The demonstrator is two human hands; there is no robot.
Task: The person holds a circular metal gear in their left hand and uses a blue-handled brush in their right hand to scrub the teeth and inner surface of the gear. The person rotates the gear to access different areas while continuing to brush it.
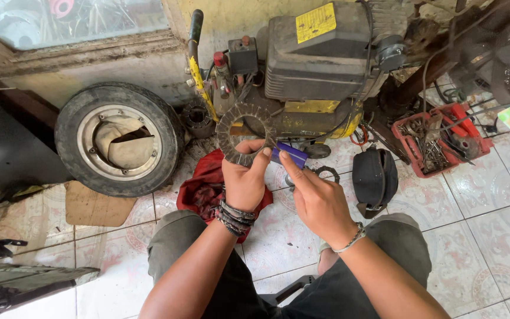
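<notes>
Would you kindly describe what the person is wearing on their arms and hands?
Both forearms are bare, with no sleeves and no gloves. The left hand has a thick stack of dark braided or beaded bracelets around the wrist. The right hand has one thin, light, silvery chain bracelet at the wrist. No rings or watch can be made out.

The ring (244,133) sits in the left hand (243,180), before the compressor (320,65). The wheel (119,137) lies left; the tray (441,139) lies right.
</notes>
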